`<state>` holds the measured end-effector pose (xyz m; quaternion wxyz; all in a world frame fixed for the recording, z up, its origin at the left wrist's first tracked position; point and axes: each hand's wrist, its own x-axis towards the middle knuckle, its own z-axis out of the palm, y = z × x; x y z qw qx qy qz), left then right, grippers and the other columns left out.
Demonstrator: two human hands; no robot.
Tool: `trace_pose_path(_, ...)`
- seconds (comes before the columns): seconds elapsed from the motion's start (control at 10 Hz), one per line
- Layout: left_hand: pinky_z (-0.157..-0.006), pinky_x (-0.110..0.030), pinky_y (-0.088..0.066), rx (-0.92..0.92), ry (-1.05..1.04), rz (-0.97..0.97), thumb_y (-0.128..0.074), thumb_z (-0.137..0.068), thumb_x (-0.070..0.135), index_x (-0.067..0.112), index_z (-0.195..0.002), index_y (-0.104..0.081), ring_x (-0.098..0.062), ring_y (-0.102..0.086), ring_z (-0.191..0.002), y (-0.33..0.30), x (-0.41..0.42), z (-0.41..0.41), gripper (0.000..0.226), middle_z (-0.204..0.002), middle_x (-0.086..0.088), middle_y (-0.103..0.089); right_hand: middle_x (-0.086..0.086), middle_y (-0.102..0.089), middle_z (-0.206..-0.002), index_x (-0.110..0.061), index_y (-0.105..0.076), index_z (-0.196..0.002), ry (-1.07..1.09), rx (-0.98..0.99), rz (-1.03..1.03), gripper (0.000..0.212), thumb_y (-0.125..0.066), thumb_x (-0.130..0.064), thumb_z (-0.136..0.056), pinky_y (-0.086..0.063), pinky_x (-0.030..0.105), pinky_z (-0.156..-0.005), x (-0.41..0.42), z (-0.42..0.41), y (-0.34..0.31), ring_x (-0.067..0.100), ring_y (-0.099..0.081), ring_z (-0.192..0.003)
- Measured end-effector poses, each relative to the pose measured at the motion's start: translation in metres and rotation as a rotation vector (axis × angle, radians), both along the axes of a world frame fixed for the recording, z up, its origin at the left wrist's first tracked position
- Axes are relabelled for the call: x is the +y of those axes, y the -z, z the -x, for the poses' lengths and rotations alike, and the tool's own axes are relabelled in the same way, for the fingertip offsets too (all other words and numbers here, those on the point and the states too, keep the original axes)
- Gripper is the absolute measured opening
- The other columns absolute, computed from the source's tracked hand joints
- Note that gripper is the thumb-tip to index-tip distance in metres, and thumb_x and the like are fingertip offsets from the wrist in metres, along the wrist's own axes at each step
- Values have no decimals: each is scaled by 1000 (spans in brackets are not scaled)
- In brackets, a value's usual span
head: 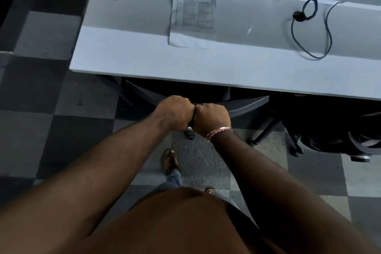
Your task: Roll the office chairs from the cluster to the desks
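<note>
A black office chair [245, 105] stands pushed in against the front edge of the white desk [144, 60]; its seat is hidden under the desk and only the top of the curved backrest and part of the wheeled base show. My left hand [175, 112] and my right hand [212, 117] grip the middle of the backrest's top edge side by side, knuckles touching. A bracelet sits on my right wrist.
A second black chair [334, 130] stands at the right, also at the desk. On the desk lie a sheet of paper [191, 18] and a looped black cable [309, 29]. Two cable holes pierce the desktop. Checkered carpet tiles [41, 130] spread to the left and behind me.
</note>
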<state>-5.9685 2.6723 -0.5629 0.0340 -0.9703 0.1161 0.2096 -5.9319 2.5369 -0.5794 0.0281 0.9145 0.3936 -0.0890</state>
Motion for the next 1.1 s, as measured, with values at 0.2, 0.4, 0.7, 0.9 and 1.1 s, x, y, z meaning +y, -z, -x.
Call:
trace_pose_path(0.2,-67,-37,-56,-16,43,7,-63,-82,39,20,-86,-72,-27,-72,-80,2,37,-30,22,-86,-1,-73,1,-71,-87,-22,-66,-86,25,-3,-26,24,-59,-45,-84,-37,31,-58,33,-27,5,27,-69,-82)
trace_pose_path(0.4,-68,-35,-53,-57,68,24,-64,-83,39,19,-89,-71,-26,-72,-84,7,36,-39,21,-89,-1,-73,1,-70,-88,-21,-65,-85,23,7,-18,21,-60,-41,-81,-44,33,-60,32,-40,10,27,-68,-82)
trace_pose_path(0.7,-74,-37,-55,-77,-93,86,-68,-81,53,22,-93,-68,-25,-70,-86,-5,29,-31,33,-91,-1,-71,1,-69,-91,-20,-65,-91,47,18,-76,24,-64,-41,-80,-45,32,-64,27,-37,-1,25,-68,-83)
trace_pose_path(0.9,-79,-38,-56,-143,-209,59,-74,-78,44,24,-104,-68,-23,-70,-95,-29,11,-6,34,-102,2,-71,3,-70,-94,-19,-64,-95,-6,16,-133,27,-61,-41,-81,-46,33,-68,18,-23,-23,28,-68,-87)
trace_pose_path(1.1,-84,-39,-57,-230,-375,47,-67,-82,24,18,-104,-70,-28,-70,-97,-64,10,31,23,-105,-5,-72,7,-71,-93,-17,-67,-98,-129,-14,-196,31,-60,-42,-82,-47,35,-68,23,-8,-54,32,-67,-87)
